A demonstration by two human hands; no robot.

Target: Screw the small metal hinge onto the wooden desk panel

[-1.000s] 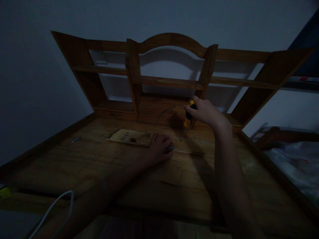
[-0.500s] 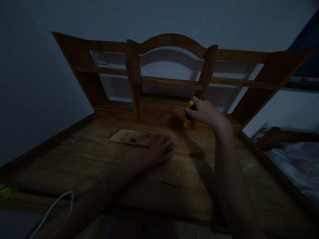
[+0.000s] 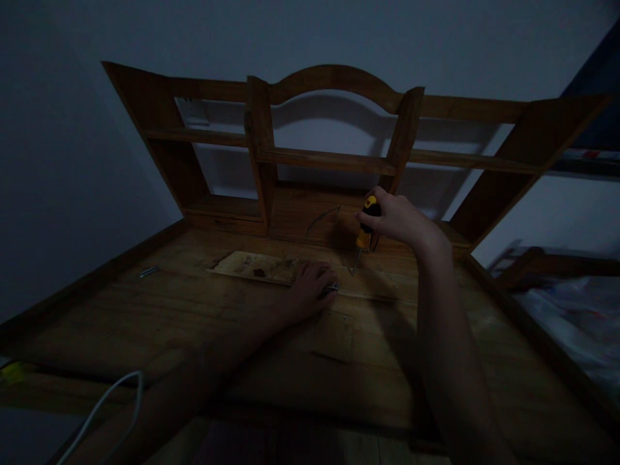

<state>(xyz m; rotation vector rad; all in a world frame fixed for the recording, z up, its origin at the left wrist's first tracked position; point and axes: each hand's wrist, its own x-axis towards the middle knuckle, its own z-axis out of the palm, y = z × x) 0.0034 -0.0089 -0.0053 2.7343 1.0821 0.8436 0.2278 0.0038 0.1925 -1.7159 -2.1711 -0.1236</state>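
Head view: right hand (image 3: 394,218) grip clamped on screwdriver (image 3: 363,239), tip angled down at tabletop (image 3: 194,316), in front of shelf unit (image 3: 334,159); left hand (image 3: 309,285) over wooden strip (image 3: 276,268), metal piece (image 3: 332,287) at fingers, too dark to tell if pinched; wall socket (image 3: 195,112) shows through upper-left compartment (image 3: 223,115).

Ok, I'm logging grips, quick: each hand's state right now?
Left hand: at a small metal piece; whether closed cannot be told.
Right hand: closed around the yellow-and-black screwdriver.
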